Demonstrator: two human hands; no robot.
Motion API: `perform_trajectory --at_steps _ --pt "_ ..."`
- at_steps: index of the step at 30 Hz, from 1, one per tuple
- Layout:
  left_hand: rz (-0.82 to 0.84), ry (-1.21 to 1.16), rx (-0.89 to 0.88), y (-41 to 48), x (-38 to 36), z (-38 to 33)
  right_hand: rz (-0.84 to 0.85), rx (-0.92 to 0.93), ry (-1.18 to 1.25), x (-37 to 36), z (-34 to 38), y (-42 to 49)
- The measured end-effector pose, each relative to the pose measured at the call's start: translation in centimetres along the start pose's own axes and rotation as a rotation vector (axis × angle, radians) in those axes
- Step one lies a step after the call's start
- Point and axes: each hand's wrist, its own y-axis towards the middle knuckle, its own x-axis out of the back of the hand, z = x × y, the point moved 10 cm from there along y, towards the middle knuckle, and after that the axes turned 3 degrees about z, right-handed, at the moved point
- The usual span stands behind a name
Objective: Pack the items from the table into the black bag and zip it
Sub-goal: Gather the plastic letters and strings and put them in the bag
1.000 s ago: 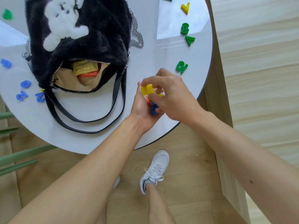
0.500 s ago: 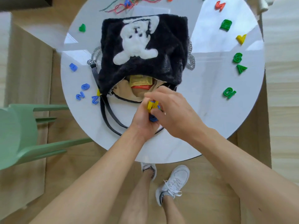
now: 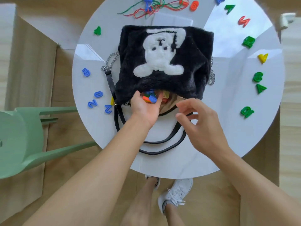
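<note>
The black furry bag [image 3: 187,75] with a white bear on it lies on the round white table [image 3: 228,136], its mouth open toward me. My left hand [image 3: 144,108] is palm up at the mouth, loosely cupping blue and orange plastic pieces [image 3: 151,98] on its fingertips just inside the tan lining. My right hand [image 3: 200,124] hovers beside it over the black straps [image 3: 162,151], fingers apart and empty. Loose blue pieces [image 3: 98,94] lie left of the bag. Green pieces [image 3: 247,111] and a yellow piece [image 3: 262,58] lie at the right.
Red and green strings [image 3: 146,10] with orange, red and green pieces lie at the table's far side. A silver chain [image 3: 110,61] trails from the bag's left side. A green chair [image 3: 21,139] stands left of the table. My legs and white shoes are below the near edge.
My left hand has moved from in front of the bag into its mouth with the pieces. My right hand has let go of the yellow piece, opened and drawn back to the right.
</note>
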Motion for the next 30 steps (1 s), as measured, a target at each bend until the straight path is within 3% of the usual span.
perform_trajectory --at_steps 9,19,25,28,30 --pt "0.032 0.043 -0.080 -2.2 -1.0 -2.0 0.091 -0.104 0.005 -1.7 -1.7 -1.4" --pt "-0.093 0.388 -0.141 -3.1 0.6 -2.3 0.107 -0.163 0.035 -1.1 -3.6 -2.6" --pt "-0.160 0.537 -0.138 -3.6 0.5 -1.1 0.037 -0.217 0.067 2.8 -6.1 -2.3" --pt "-0.219 0.749 -0.262 -4.8 -0.8 0.1 -0.034 -0.245 0.052 6.8 -8.1 -1.4" --pt "-0.142 1.035 -0.377 -5.8 -3.3 2.9 -0.102 -0.263 0.049 10.1 -9.9 -0.5"
